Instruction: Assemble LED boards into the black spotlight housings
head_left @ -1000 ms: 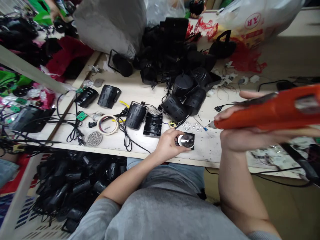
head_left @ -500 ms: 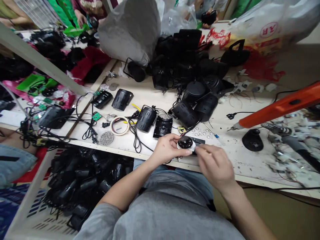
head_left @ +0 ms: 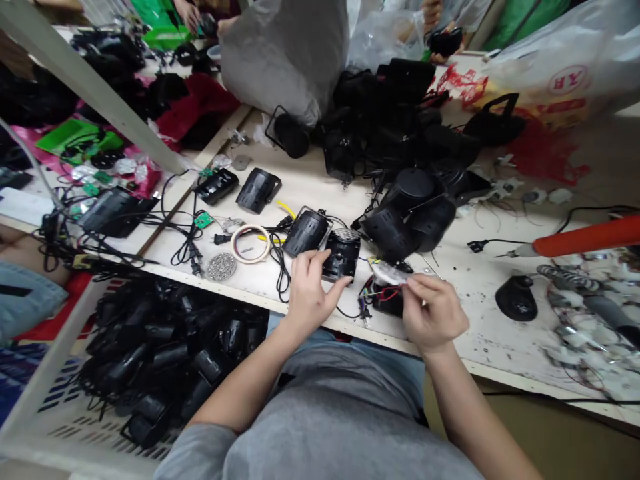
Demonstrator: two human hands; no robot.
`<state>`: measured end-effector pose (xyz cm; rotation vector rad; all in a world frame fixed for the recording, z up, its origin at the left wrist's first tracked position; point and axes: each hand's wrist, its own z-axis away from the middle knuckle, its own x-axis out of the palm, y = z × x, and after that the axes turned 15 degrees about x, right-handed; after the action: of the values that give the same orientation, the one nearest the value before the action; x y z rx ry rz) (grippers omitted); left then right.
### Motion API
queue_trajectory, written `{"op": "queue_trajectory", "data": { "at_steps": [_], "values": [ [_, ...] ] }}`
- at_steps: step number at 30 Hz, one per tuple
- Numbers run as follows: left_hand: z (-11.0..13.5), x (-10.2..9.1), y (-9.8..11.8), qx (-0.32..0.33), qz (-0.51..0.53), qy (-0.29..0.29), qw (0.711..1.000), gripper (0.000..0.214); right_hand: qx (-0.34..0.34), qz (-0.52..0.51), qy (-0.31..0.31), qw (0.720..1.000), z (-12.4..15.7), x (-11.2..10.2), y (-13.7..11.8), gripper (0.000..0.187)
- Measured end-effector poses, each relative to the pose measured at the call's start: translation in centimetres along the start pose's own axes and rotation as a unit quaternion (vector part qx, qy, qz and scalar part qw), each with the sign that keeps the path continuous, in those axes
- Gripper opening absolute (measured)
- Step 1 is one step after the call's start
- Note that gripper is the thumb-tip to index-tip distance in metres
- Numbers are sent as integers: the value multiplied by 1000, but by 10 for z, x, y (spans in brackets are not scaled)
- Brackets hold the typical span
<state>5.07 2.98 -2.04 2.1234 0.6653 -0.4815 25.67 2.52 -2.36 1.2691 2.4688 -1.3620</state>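
Right hand is holding a pale disc, left hand showing wide-spread fingers.
At ten o'clock from the disc, a black shell is lying open, seemingly unfinished.

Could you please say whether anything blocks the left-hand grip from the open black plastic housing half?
Nothing visible does: the left-hand grip is spread at the near-left corner of the open black plastic housing half.

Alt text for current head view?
A person's right hand pinches a pale part, red wire beneath, while the left hand is open beside an open black housing at a cluttered bench. An orange tool is at right; a crate of black parts is below.
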Motion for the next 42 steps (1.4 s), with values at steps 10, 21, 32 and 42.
{"op": "queue_trajectory", "data": {
  "at_steps": [10,21,32,42],
  "values": [
    [5,21,-10,-46,-39,-81,995,73,370,-301,-218,851,-12,54,-30,36],
    [43,-9,-7,23,6,16,1000,51,453,-203,-276,823,-12,55,-45,32],
    [44,-11,-8,22,55,34,998,67,451,-190,-277,827,-17,58,-51,26],
    [39,-9,-8,42,12,51,998,76,453,-176,-289,825,-17,54,-51,20]
  ]
}}
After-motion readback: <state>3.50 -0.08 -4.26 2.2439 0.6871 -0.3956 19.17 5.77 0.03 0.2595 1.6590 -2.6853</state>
